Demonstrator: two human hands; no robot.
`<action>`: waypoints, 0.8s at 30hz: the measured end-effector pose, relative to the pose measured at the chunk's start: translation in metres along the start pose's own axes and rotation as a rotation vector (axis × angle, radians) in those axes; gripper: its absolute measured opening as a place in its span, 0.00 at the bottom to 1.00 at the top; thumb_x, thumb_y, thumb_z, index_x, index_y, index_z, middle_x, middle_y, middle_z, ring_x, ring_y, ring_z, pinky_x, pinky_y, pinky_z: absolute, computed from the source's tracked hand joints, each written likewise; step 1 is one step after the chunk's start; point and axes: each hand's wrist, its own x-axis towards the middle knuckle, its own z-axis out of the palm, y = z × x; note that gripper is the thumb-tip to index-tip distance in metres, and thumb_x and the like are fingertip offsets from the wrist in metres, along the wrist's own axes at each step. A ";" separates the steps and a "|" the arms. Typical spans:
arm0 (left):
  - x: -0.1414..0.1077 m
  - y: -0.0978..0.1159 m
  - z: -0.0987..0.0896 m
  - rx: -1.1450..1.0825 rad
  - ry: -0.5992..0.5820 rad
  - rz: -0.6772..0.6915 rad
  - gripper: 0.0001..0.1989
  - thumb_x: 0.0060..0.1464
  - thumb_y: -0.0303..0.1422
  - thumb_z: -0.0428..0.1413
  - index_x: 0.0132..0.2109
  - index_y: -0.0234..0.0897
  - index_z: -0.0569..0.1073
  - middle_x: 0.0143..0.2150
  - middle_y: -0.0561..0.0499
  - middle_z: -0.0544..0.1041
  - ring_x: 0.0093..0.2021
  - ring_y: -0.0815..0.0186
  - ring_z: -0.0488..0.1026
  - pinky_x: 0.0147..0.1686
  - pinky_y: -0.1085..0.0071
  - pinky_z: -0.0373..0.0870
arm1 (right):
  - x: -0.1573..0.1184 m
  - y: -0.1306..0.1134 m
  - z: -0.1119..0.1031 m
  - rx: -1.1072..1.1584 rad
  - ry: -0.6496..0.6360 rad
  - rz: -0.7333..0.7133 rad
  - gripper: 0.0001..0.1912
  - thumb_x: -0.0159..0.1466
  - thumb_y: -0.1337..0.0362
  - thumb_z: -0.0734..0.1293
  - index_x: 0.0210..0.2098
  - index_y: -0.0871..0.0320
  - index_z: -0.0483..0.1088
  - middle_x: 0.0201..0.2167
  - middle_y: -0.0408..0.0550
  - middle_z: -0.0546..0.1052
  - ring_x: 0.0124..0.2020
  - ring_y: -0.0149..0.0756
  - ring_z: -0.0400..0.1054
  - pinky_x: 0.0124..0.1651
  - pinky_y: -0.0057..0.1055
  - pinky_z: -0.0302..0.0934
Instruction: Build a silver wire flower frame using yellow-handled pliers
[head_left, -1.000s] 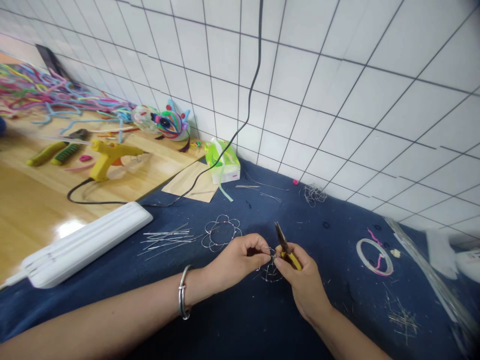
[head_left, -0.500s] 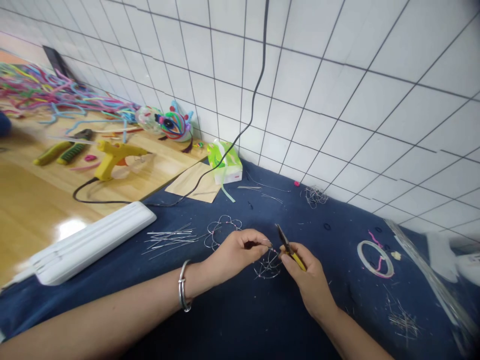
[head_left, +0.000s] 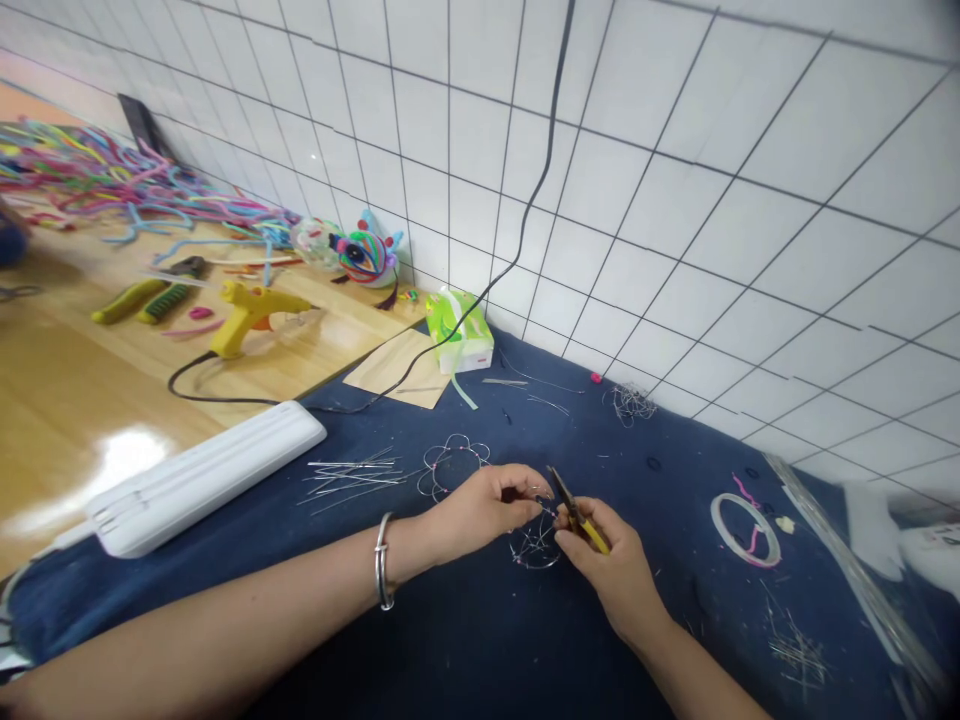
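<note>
My left hand (head_left: 495,510), with a silver bangle at the wrist, pinches the upper edge of a bent wire piece (head_left: 535,548) dotted with small pink spots. Pliers with yellow handles (head_left: 583,518) are in my right hand (head_left: 611,560), their dark jaws pointing up and left beside the left fingertips. The right thumb and forefinger are close to the wire piece's edge; whether they touch it is hard to tell. A flower-shaped wire ring (head_left: 454,465) lies on the dark blue cloth (head_left: 450,640) behind my left hand, next to loose straight wires (head_left: 352,472).
A white power strip (head_left: 210,475) lies at the left. Beyond it are a yellow glue gun (head_left: 251,312), green-handled pliers (head_left: 150,295) and pipe cleaners (head_left: 112,180). A tissue pack (head_left: 461,335) stands near the tiled wall. At the right are a tape roll (head_left: 745,530) and wire scraps (head_left: 799,645).
The view has shifted, so most objects at the left and centre appear farther right. My hands remain close together, and the pliers' jaws appear nearer the left fingertips.
</note>
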 end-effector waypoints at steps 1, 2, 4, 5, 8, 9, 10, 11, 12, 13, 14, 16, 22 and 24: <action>-0.001 0.001 0.001 -0.030 -0.027 -0.013 0.08 0.51 0.31 0.54 0.40 0.34 0.72 0.32 0.51 0.71 0.30 0.71 0.64 0.31 0.74 0.61 | 0.000 0.000 0.001 -0.006 -0.007 -0.006 0.10 0.56 0.61 0.65 0.38 0.57 0.68 0.33 0.44 0.72 0.36 0.33 0.65 0.41 0.29 0.59; -0.001 0.001 0.002 -0.060 -0.048 -0.029 0.09 0.51 0.31 0.54 0.40 0.34 0.72 0.32 0.51 0.71 0.30 0.71 0.64 0.30 0.74 0.60 | -0.001 0.000 0.001 -0.009 -0.010 -0.011 0.10 0.57 0.61 0.65 0.37 0.57 0.68 0.33 0.43 0.72 0.35 0.33 0.65 0.40 0.29 0.59; -0.002 0.001 0.003 -0.106 -0.060 -0.053 0.09 0.52 0.33 0.53 0.40 0.34 0.72 0.33 0.50 0.71 0.29 0.72 0.63 0.29 0.74 0.60 | -0.001 0.001 0.001 -0.002 -0.005 -0.017 0.10 0.57 0.61 0.65 0.38 0.57 0.69 0.33 0.43 0.71 0.35 0.32 0.64 0.40 0.29 0.59; -0.002 0.000 0.004 -0.117 -0.056 -0.059 0.09 0.53 0.34 0.53 0.39 0.34 0.72 0.32 0.50 0.71 0.28 0.72 0.63 0.29 0.75 0.60 | -0.001 0.002 0.001 0.005 0.002 -0.017 0.10 0.57 0.61 0.65 0.38 0.57 0.69 0.33 0.43 0.71 0.35 0.32 0.64 0.39 0.29 0.59; -0.002 -0.004 0.004 -0.116 -0.037 -0.057 0.12 0.53 0.38 0.53 0.37 0.33 0.71 0.30 0.51 0.70 0.26 0.73 0.62 0.28 0.75 0.60 | 0.000 0.003 0.002 0.027 0.031 -0.007 0.10 0.56 0.61 0.66 0.37 0.57 0.69 0.32 0.43 0.70 0.34 0.32 0.63 0.38 0.29 0.58; -0.001 -0.006 0.004 -0.111 -0.028 -0.052 0.12 0.53 0.39 0.53 0.36 0.33 0.71 0.29 0.52 0.69 0.26 0.73 0.61 0.27 0.75 0.59 | -0.001 0.003 0.002 0.038 0.035 -0.002 0.11 0.56 0.60 0.66 0.37 0.57 0.69 0.32 0.43 0.70 0.33 0.32 0.63 0.37 0.29 0.59; -0.001 -0.007 0.004 -0.099 -0.020 -0.043 0.13 0.53 0.40 0.52 0.36 0.33 0.71 0.28 0.52 0.68 0.25 0.73 0.61 0.27 0.75 0.59 | -0.001 0.003 0.003 0.051 0.038 0.004 0.11 0.56 0.60 0.66 0.37 0.58 0.69 0.31 0.43 0.70 0.33 0.32 0.63 0.37 0.29 0.59; -0.001 -0.007 0.004 -0.083 -0.009 -0.033 0.13 0.53 0.40 0.52 0.35 0.33 0.71 0.27 0.53 0.67 0.25 0.73 0.60 0.27 0.75 0.59 | -0.001 0.003 0.003 0.068 0.042 0.009 0.11 0.55 0.60 0.66 0.37 0.58 0.69 0.31 0.43 0.69 0.33 0.32 0.62 0.37 0.29 0.59; -0.001 -0.007 0.004 -0.061 0.003 -0.023 0.13 0.53 0.40 0.52 0.35 0.33 0.71 0.26 0.54 0.66 0.25 0.73 0.60 0.27 0.75 0.58 | -0.001 0.003 0.004 0.088 0.048 0.016 0.12 0.55 0.59 0.66 0.37 0.58 0.69 0.30 0.43 0.69 0.32 0.31 0.62 0.37 0.29 0.59; -0.001 -0.007 0.004 -0.039 0.012 -0.015 0.13 0.53 0.40 0.52 0.35 0.33 0.70 0.25 0.54 0.66 0.25 0.73 0.60 0.27 0.75 0.58 | -0.001 0.004 0.005 0.112 0.055 0.023 0.12 0.54 0.59 0.67 0.37 0.58 0.69 0.30 0.43 0.69 0.32 0.31 0.62 0.37 0.29 0.59; -0.001 -0.006 0.004 -0.020 0.019 -0.011 0.13 0.53 0.40 0.52 0.34 0.33 0.70 0.24 0.55 0.65 0.25 0.73 0.60 0.27 0.75 0.57 | -0.002 0.004 0.005 0.138 0.063 0.031 0.12 0.54 0.60 0.67 0.37 0.58 0.69 0.30 0.43 0.69 0.32 0.31 0.62 0.36 0.28 0.59; -0.002 -0.004 0.004 0.002 0.027 -0.007 0.13 0.53 0.40 0.52 0.33 0.33 0.70 0.24 0.55 0.64 0.25 0.72 0.59 0.27 0.75 0.57 | -0.002 0.006 0.006 0.193 0.070 0.048 0.12 0.54 0.60 0.67 0.37 0.57 0.69 0.30 0.43 0.68 0.30 0.30 0.61 0.34 0.27 0.58; -0.003 0.000 0.003 0.078 0.063 -0.002 0.10 0.54 0.37 0.51 0.33 0.33 0.70 0.25 0.55 0.65 0.26 0.72 0.58 0.27 0.75 0.55 | -0.001 0.009 0.007 0.269 0.067 0.083 0.11 0.55 0.64 0.67 0.38 0.57 0.68 0.30 0.42 0.68 0.28 0.27 0.59 0.31 0.25 0.57; -0.004 0.001 0.003 0.120 0.089 0.016 0.10 0.54 0.36 0.51 0.33 0.33 0.70 0.25 0.55 0.64 0.26 0.72 0.58 0.27 0.75 0.55 | -0.002 0.008 0.007 0.264 0.056 0.081 0.11 0.55 0.63 0.67 0.38 0.56 0.68 0.30 0.42 0.68 0.28 0.27 0.59 0.32 0.25 0.56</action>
